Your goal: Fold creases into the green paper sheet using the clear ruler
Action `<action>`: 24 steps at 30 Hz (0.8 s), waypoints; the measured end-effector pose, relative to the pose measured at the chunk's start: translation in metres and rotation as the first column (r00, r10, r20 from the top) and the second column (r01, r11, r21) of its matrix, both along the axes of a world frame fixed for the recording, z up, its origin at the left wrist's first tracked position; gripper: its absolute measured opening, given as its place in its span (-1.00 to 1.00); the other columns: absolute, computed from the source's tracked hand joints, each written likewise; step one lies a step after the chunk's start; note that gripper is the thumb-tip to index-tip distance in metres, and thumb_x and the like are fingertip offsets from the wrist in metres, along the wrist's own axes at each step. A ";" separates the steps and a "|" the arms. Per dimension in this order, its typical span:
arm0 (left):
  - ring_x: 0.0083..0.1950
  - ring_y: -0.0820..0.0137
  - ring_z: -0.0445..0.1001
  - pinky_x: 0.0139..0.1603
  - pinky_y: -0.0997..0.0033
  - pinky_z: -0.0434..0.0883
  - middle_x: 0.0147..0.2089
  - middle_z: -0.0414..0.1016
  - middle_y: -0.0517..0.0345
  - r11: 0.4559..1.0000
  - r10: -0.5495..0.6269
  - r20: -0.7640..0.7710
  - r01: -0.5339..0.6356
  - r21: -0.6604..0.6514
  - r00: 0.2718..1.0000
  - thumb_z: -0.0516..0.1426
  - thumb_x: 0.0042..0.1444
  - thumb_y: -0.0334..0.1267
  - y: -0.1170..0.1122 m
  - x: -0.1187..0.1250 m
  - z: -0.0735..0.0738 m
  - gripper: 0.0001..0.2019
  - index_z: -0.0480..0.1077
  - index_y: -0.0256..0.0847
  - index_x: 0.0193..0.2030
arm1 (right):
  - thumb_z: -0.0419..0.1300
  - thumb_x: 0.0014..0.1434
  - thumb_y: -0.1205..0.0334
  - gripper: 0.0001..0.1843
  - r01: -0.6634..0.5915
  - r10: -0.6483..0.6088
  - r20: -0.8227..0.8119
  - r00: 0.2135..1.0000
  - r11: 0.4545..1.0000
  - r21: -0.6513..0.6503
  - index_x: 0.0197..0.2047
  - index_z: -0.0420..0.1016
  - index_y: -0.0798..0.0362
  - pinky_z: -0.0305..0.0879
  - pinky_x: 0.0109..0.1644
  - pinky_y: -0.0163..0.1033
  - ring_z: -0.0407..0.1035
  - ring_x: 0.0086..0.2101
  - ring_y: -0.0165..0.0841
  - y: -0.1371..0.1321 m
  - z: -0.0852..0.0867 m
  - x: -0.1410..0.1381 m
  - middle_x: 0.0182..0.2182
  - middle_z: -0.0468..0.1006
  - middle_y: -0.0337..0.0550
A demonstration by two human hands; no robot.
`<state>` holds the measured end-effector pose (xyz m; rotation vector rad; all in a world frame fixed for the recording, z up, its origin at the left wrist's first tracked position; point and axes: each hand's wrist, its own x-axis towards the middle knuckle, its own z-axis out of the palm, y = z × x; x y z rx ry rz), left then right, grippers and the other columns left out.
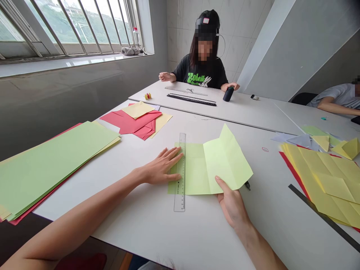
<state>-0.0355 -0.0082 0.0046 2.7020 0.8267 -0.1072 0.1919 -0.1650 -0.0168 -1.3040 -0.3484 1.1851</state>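
A light green sheet of paper [196,168] with crease lines lies on the white table, its right part lifted off the surface. Across its left portion rests a clear plastic ruler [180,200]. My left hand [161,167] is spread flat, its fingers pressing on the ruler and the paper's left side. In my right hand [232,202] the raised right part of the sheet is pinched, thumb on top and the other fingers hidden beneath. Part of a dark pen-like object [247,185] shows from behind the paper's right edge.
Long green sheets [62,161] are stacked at left. Red envelope-like folded paper [132,120] lies behind. At right are creased yellow sheets [334,180] and a black strip [323,215]. Across the table, a person [204,67] sits near black strips [191,99] and a dark cylinder [228,93].
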 end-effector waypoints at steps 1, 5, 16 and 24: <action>0.57 0.08 -0.40 0.51 -0.01 -0.39 0.56 -0.52 0.07 1.000 0.000 -0.003 0.000 -0.002 1.000 -0.13 0.32 0.34 0.000 0.000 0.000 -0.15 -0.29 -0.09 0.56 | 0.41 0.01 0.10 -0.15 -0.001 0.001 0.001 1.000 1.000 0.000 0.37 0.29 -0.24 0.39 0.25 0.00 0.33 0.22 -0.08 0.000 0.000 0.000 0.26 0.42 -0.28; 0.57 0.08 -0.41 0.51 -0.01 -0.40 0.56 -0.52 0.07 1.000 -0.001 -0.005 0.001 -0.004 1.000 -0.13 0.32 0.33 0.000 0.000 0.001 -0.15 -0.29 -0.09 0.56 | 0.40 0.02 0.08 -0.16 -0.002 0.002 0.006 1.000 1.000 0.000 0.36 0.29 -0.25 0.38 0.26 0.00 0.34 0.22 -0.09 -0.001 0.001 -0.001 0.26 0.42 -0.31; 0.57 0.05 -0.38 0.52 -0.03 -0.37 0.57 -0.49 0.11 1.000 -0.009 0.017 0.009 0.008 1.000 -0.11 0.33 0.32 0.000 -0.001 -0.002 -0.18 -0.30 -0.01 0.56 | 0.41 0.01 0.07 -0.15 -0.005 0.005 0.008 1.000 1.000 -0.004 0.36 0.29 -0.23 0.40 0.24 0.00 0.35 0.21 -0.08 0.000 0.002 -0.001 0.25 0.43 -0.29; 0.57 0.07 -0.39 0.51 -0.02 -0.37 0.57 -0.49 0.11 1.000 -0.002 0.006 0.002 0.003 1.000 -0.11 0.32 0.33 0.000 0.001 0.000 -0.17 -0.28 -0.03 0.56 | 0.41 0.01 0.07 -0.18 -0.002 0.002 0.026 1.000 1.000 -0.014 0.34 0.33 -0.25 0.41 0.22 0.01 0.35 0.21 -0.07 -0.001 0.001 0.000 0.24 0.45 -0.30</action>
